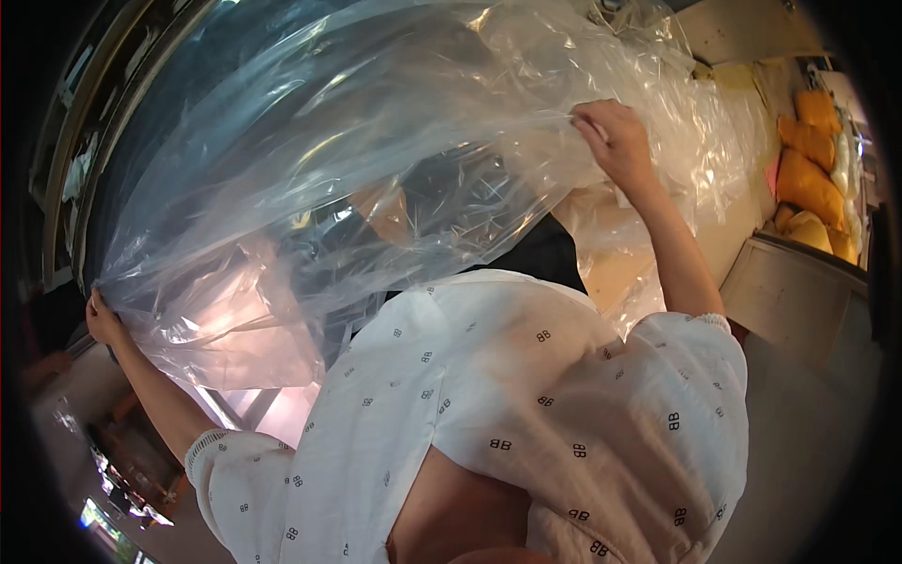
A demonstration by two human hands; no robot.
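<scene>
Possibly, trouble is waiting first at the far left, where the clear plastic film [376, 113] is running close beside a dark framed structure [86, 132]; an edge or corner there could be snagging it if the left hand [105, 320] were pulling hard. Across the middle, the film is lying in loose, overlapping folds, so layers could be clinging together, and uneven tension between the hands could be creasing or tearing it. Toward the right, crumpled film is spreading near some orange packets [810, 188]; a sideways tug could be dragging it against them. Either pinch could also be slipping, as the film is looking thin and slick.

As for pose, the left hand is reaching well out to the left, its fingers closing on the film's near left corner, with the left forearm [160, 385] slanting outward from the short sleeve. The film is stretching between both hands, its bulk lying on their far side. The right hand [615, 141] is standing higher and farther away, pinching a gathered edge between thumb and fingers, while the right forearm [678, 240] is rising steeply and leaning left.
</scene>
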